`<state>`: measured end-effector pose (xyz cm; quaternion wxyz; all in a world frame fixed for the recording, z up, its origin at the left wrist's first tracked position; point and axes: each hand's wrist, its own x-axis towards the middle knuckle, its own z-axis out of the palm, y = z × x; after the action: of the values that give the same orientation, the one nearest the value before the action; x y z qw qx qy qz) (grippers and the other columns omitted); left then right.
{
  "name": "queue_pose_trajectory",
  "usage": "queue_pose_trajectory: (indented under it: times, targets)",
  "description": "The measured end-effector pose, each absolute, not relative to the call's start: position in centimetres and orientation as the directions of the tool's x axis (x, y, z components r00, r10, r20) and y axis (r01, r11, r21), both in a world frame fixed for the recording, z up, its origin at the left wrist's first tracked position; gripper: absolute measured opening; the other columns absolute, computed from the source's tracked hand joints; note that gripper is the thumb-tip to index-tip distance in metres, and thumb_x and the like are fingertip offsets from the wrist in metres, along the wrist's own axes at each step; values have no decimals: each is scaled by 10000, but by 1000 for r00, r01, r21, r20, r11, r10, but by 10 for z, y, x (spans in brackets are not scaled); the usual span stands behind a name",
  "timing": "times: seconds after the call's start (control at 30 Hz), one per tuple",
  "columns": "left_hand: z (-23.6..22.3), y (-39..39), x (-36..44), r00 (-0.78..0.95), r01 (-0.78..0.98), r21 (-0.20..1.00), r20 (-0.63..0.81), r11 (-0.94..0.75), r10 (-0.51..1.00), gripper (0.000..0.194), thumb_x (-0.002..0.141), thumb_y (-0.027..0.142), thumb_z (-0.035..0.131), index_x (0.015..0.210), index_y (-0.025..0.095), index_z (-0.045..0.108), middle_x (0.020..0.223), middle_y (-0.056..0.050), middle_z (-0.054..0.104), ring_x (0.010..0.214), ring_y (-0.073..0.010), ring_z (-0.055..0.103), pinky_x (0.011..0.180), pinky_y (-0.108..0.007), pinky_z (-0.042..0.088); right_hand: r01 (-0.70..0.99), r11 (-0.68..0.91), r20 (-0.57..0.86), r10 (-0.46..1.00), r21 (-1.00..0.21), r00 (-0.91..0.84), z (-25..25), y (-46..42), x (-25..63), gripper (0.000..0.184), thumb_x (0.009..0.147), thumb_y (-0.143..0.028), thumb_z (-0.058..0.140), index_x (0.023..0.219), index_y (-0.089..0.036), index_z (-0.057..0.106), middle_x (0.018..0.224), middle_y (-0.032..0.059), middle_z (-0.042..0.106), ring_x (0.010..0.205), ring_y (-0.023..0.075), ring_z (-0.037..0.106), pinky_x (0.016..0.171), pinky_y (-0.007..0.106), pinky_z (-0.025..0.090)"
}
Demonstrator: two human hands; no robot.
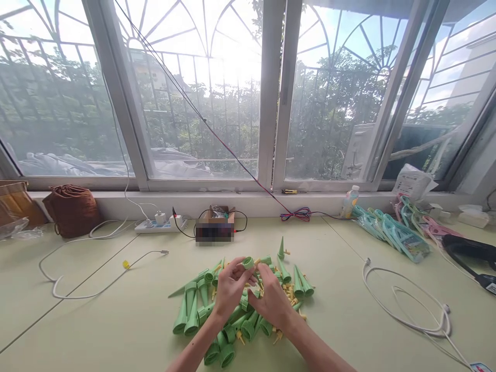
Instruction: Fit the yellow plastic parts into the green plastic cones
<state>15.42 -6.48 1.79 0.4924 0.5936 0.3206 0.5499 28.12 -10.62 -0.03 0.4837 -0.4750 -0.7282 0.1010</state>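
Note:
My left hand (231, 287) is closed around a green plastic watering spike (248, 263), its round open end facing up. Close against it, my right hand (272, 297) pinches a small yellow valve (257, 262) at the side of that spike. The fingers partly hide where the two pieces meet. Under and around both hands lies a loose pile of green cone-shaped spikes (191, 308), pointing various ways. Small yellow valves (278, 337) are scattered among them, mostly to the right. One green spike (281, 249) stands upright behind the pile, a yellow piece beside it.
Behind the pile are a small cardboard box (219, 211), a white power strip (157, 226) and a coiled red-and-black wire (296, 214). White cables (406, 325) lie at both sides. A brown pouch (73, 211), a bottle (350, 201) and teal hangers (399, 235) line the window side.

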Motion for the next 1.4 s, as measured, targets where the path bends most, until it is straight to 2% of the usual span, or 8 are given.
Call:
queue_pose_trajectory:
  times: [0.27, 0.43, 0.53, 0.63, 0.83, 1.03, 1.2, 1.4]
  targets:
    - [20, -62, 152, 275, -339, 940, 132, -32, 952, 324, 694, 350, 809, 900, 129, 691, 639, -4, 659, 563, -105, 603, 575, -201, 516, 662, 516, 618, 780, -544, -100, -8, -103, 284, 562, 768, -110, 554, 1314, -145, 429, 1216, 148, 548, 1195, 292, 503, 977, 437, 478]
    - [17, -57, 151, 323, -394, 916, 61, 76, 945, 278, 680, 318, 829, 833, 124, 700, 663, 0, 641, 557, -70, 572, 585, -172, 499, 661, 515, 615, 782, -545, -102, -5, -103, 285, 546, 772, -101, 550, 1303, -162, 442, 1221, 139, 552, 1188, 285, 516, 972, 445, 487]
    - [17, -57, 150, 317, -334, 942, 92, 20, 944, 332, 684, 349, 820, 891, 125, 691, 593, 4, 640, 535, -95, 574, 551, -190, 486, 661, 514, 620, 779, -546, -94, -3, -104, 284, 498, 767, -93, 548, 1253, -167, 467, 1173, 131, 564, 1142, 283, 532, 942, 440, 495]
    - [19, -58, 150, 309, -271, 962, 134, -48, 942, 396, 678, 366, 816, 968, 138, 669, 592, 6, 657, 540, -127, 597, 553, -226, 496, 648, 513, 611, 786, -563, -92, -1, -105, 284, 347, 772, -82, 526, 1106, -175, 514, 1010, 88, 576, 976, 245, 568, 824, 383, 525]
    - [19, -61, 152, 273, -178, 972, 200, -154, 941, 413, 692, 391, 784, 995, 151, 636, 596, 18, 640, 526, -158, 603, 525, -269, 501, 648, 499, 610, 790, -574, -68, -3, -103, 284, 132, 791, -116, 505, 903, -182, 487, 872, 48, 530, 780, 194, 520, 684, 318, 495]
    - [12, -60, 153, 240, -104, 948, 318, -302, 917, 358, 732, 372, 748, 992, 157, 629, 572, 45, 577, 500, -145, 591, 493, -250, 496, 616, 502, 589, 805, -607, -76, -3, -104, 285, 137, 799, -101, 479, 903, -187, 457, 882, 46, 518, 771, 186, 502, 679, 304, 473]
    - [10, -61, 151, 250, 11, 899, 421, -437, 872, 302, 793, 371, 693, 1014, 174, 635, 621, 20, 612, 532, -148, 607, 512, -246, 514, 609, 516, 601, 795, -602, -79, -4, -104, 286, 159, 776, -87, 470, 894, -190, 449, 862, 42, 505, 743, 184, 499, 647, 296, 459]
    - [5, -55, 144, 272, 270, 686, 619, -676, 737, 260, 886, 312, 566, 1107, 199, 643, 729, -17, 659, 606, -154, 635, 598, -262, 554, 623, 512, 607, 791, -591, -74, -6, -104, 285, 248, 717, -61, 471, 933, -184, 478, 870, 49, 526, 752, 190, 528, 628, 288, 467]
